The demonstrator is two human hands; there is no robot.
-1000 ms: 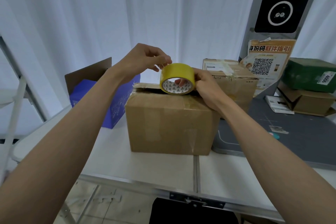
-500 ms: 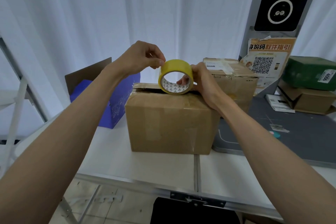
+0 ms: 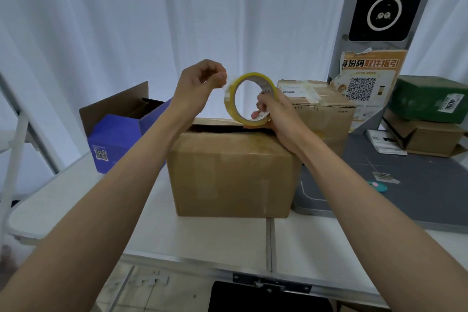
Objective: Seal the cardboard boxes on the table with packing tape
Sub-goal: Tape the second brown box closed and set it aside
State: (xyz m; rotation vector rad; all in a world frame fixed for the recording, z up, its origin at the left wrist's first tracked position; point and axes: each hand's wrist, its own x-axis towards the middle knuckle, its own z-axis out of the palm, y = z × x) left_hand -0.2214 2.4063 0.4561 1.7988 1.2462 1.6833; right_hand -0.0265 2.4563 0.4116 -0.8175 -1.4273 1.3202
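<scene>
Two hands are busy over one brown cardboard box (image 3: 231,172), which sits on the white table (image 3: 197,238) directly beneath them, its top flaps parted along a dark gap at the far edge. The right hand (image 3: 274,115) grips the yellow tape roll (image 3: 249,99), fingers hooked through the core and the roll standing on edge just above the box top. The left hand (image 3: 200,86), a little higher and just left of the roll, has thumb and fingertips pinched together at the roll's rim; the tape end between them is too blurred to make out for certain.

Behind the right hand stands a second brown box (image 3: 320,109), already taped and labelled. Left of the left forearm is a blue carton (image 3: 119,139) with its brown flap raised. Out to the right of the right arm lies a dark grey mat (image 3: 405,190), with a green box (image 3: 428,99) stacked on another brown one at its far side, and an orange poster (image 3: 371,76) with a QR code leaning up behind. White curtains (image 3: 126,20) hang beyond both hands.
</scene>
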